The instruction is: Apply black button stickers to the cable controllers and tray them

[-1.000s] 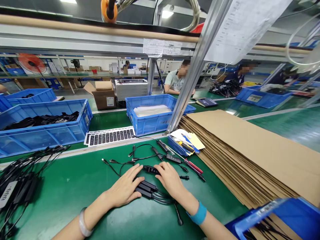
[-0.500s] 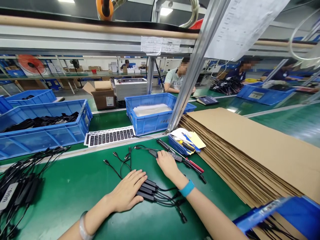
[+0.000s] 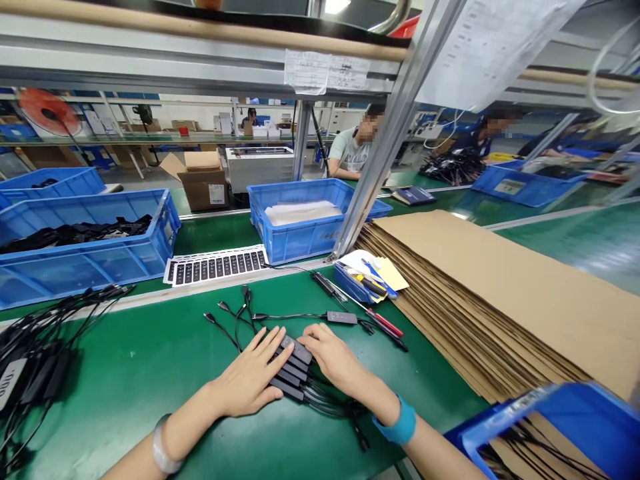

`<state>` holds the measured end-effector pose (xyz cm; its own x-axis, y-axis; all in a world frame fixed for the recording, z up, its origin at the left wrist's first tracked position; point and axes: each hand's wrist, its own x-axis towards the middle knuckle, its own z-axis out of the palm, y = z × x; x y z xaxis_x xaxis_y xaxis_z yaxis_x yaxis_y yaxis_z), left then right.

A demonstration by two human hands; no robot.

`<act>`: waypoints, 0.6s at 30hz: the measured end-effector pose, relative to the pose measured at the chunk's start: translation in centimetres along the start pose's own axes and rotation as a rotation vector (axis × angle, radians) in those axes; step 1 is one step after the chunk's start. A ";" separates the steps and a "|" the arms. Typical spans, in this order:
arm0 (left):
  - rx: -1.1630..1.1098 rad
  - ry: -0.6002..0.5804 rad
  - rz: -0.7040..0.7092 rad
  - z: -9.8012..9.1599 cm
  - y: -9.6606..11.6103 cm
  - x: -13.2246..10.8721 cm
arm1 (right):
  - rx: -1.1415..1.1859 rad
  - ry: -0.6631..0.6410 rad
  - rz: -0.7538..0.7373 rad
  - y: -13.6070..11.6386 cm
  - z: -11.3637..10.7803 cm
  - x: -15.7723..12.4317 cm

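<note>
Left hand [image 3: 245, 370], right hand [image 3: 334, 357], both open on four black cable modules [image 3: 294, 363], a fifth module [image 3: 343, 317] apart

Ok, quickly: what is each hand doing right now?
Left hand: open, lying flat on the black cable modules.
Right hand: open, resting against the same modules, not gripping.

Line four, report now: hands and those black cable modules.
Left hand and right hand both on the row of black inline cable modules. One more module lies apart, beyond the hands. Nothing lying over the row.
</note>
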<state>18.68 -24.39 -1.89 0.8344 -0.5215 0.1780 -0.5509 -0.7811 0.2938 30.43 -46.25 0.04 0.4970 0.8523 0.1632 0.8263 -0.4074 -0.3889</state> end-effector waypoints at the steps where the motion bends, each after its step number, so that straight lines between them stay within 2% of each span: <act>1: -0.009 -0.002 -0.002 0.0 0.0 0.0 | -0.073 -0.003 0.001 0.6 -0.4 0.1; 6: -0.049 0.016 -0.022 -0.1 0.1 -0.2 | -0.455 0.097 0.246 4.5 -1.5 -0.2; 9: -0.073 -0.016 -0.020 -0.6 0.1 0.0 | -0.465 0.086 0.249 5.1 -1.3 -0.4; 12: -0.085 -0.055 -0.006 -1.5 0.1 0.9 | -0.358 0.077 0.185 4.0 -0.8 0.0; 15: -0.091 -0.090 0.017 -2.3 -0.1 1.9 | -0.100 0.079 0.125 2.6 -0.2 0.6; 18: -0.106 -0.069 0.037 -2.3 -0.1 2.1 | 0.144 0.052 0.126 1.3 0.4 0.6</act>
<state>20.54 -24.66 0.64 0.8088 -0.5743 0.1269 -0.5735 -0.7222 0.3867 31.70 -46.10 -0.69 0.6104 0.7777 0.1504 0.7118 -0.4553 -0.5348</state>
